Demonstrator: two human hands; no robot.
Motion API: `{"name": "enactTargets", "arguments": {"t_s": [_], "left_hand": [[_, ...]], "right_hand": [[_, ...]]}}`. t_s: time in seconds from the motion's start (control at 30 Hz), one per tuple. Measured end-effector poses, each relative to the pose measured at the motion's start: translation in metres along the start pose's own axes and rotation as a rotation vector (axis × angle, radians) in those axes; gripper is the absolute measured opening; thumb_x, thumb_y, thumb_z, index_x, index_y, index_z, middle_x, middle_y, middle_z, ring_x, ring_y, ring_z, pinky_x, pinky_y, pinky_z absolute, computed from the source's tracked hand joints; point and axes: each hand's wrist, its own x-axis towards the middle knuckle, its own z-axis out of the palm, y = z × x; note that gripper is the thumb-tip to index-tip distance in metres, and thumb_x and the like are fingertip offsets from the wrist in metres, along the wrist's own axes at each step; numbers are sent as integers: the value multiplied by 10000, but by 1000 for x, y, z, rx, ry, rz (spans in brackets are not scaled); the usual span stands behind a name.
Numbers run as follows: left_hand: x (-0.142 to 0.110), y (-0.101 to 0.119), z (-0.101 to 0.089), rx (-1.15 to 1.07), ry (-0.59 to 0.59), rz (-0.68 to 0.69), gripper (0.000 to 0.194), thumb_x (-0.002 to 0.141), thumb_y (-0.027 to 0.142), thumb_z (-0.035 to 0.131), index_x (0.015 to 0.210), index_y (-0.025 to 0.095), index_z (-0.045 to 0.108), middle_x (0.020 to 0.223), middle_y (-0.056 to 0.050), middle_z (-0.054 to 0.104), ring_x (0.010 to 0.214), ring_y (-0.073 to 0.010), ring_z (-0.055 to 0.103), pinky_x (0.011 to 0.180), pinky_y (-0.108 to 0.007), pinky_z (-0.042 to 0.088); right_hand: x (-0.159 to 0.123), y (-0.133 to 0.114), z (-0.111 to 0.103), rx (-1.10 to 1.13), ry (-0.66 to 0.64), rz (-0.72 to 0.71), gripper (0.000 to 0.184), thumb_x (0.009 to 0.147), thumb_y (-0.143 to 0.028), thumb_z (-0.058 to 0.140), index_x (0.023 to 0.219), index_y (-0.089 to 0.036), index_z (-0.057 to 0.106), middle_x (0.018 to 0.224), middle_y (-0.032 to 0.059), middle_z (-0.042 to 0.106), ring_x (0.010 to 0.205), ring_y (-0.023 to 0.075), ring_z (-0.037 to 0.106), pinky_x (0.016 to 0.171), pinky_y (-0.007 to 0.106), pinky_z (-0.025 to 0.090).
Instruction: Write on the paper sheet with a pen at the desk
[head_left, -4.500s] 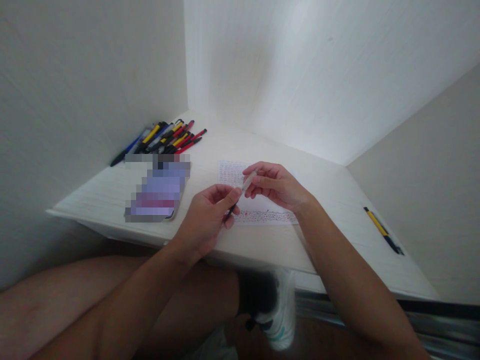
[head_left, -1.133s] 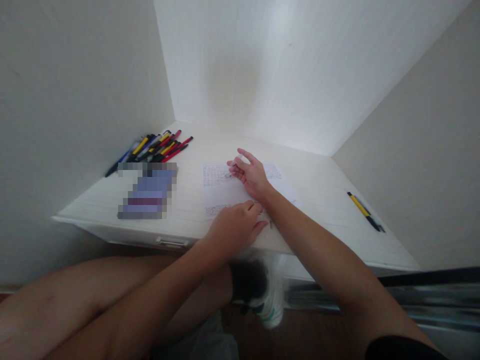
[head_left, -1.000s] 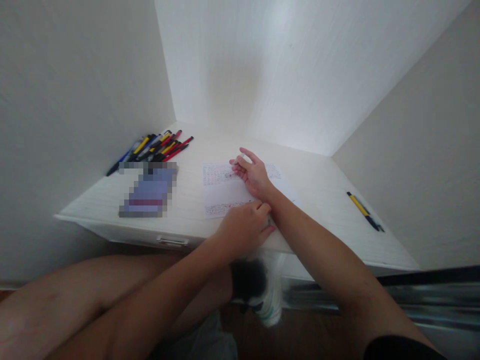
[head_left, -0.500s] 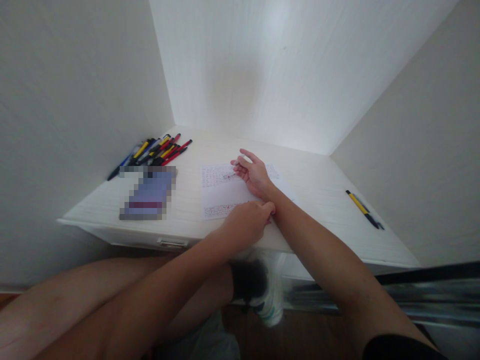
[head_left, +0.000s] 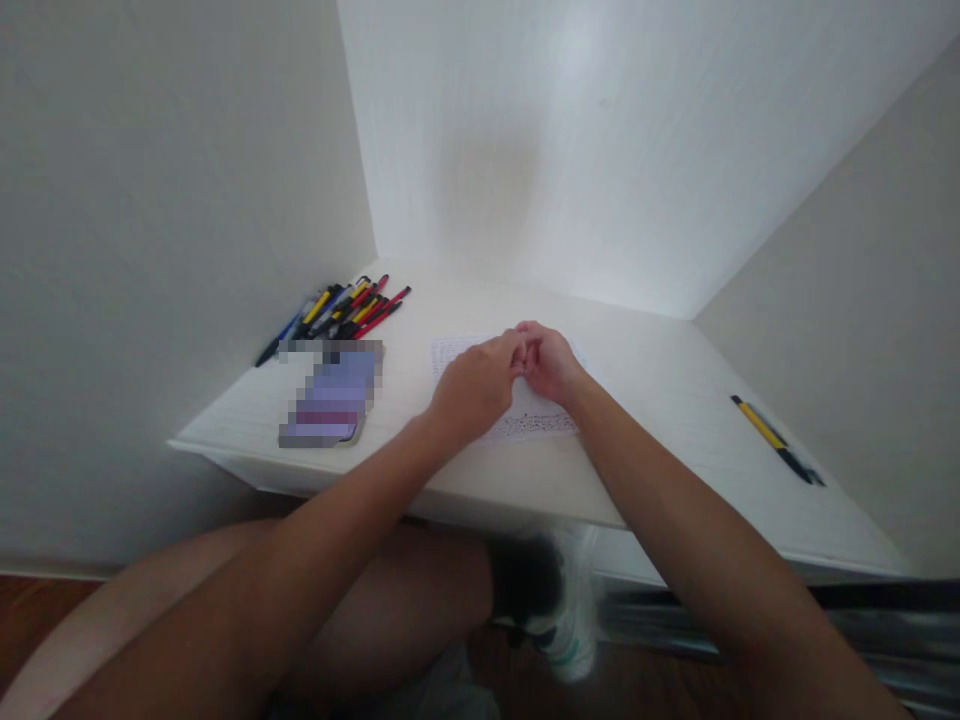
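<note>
Both hands meet above a sheet of paper [head_left: 536,404] covered in lines of handwriting. My left hand [head_left: 478,388] is closed, back upward, with its fingertips against the fingers of my right hand [head_left: 556,366]. The right hand's fingers curl inward, palm turned toward the left one. Whatever may lie between the fingers is hidden. Much of the sheet's upper part is covered by the hands; writing shows along its lower edge and at the upper left.
On the white desk [head_left: 652,440], a pile of pens [head_left: 356,312] lies at the back left, above a pixelated phone [head_left: 334,398]. Yellow-and-black pens [head_left: 772,437] rest by the right wall. Below the desk edge are a bare leg and a white shoe [head_left: 574,630].
My left hand has moved up from beside the right wrist to the right hand's fingers. The right hand's spread fingers have curled in. The view has shifted slightly left.
</note>
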Motion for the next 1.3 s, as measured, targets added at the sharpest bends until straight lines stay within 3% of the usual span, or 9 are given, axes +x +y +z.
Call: {"name": "enactTargets", "arguments": {"t_s": [0.17,0.27,0.37,0.53,0.77,0.93,1.1,1.3], "left_hand": [[1,-18,-1,-58,184,-106,62,931,156,604,958,201,571,872,-17,691,758,-181,627,645,-305,408],[0,-18,1,-81,244,-134,65,935,160,601,960,205,561,875,-15,689,748,-176,620,638,-307,403],[2,-22,0,-127,288,-165,78,931,153,602,945,211,551,877,-7,687,754,-170,616,660,-310,416],[3,-34,-2,-221,343,-207,153,879,107,647,917,209,539,865,13,686,776,-167,624,715,-315,436],[2,-35,-1,-252,320,-206,137,886,112,630,923,210,541,862,8,683,783,-168,627,719,-312,448],[4,-35,3,-266,361,-238,205,860,143,674,1036,168,572,931,-44,675,895,-185,628,838,-327,477],[7,-34,2,-335,233,-436,167,910,164,577,1068,142,625,918,-64,708,807,-187,642,824,-342,493],[3,-38,7,-332,67,-313,248,978,142,425,996,155,671,963,-65,747,922,-196,676,878,-331,485]], "right_hand": [[-11,-5,5,-1,-110,81,160,629,-114,571,748,-206,520,554,-38,440,467,88,363,438,219,237],[-13,-8,9,-25,-155,130,75,744,-197,616,748,-195,541,574,-45,382,462,67,228,418,221,108],[-15,-10,12,-102,-172,137,212,859,-327,629,725,-182,552,595,-49,362,468,58,151,419,243,39],[-18,-8,14,-304,-150,56,225,858,-312,706,719,-182,587,610,-42,410,473,53,212,428,255,80],[-15,-2,11,-441,-112,-6,210,850,-343,708,725,-191,637,601,-29,444,486,64,239,451,265,120],[-10,-2,8,-483,-3,-107,202,842,-330,701,705,-196,635,516,-60,354,456,65,236,444,267,129],[-11,-10,8,-417,105,-244,200,817,-334,705,694,-203,618,529,-58,379,441,60,213,436,272,120],[-13,-13,9,-450,121,-273,196,793,-350,708,706,-204,612,557,-49,432,450,61,237,438,267,143]]}}
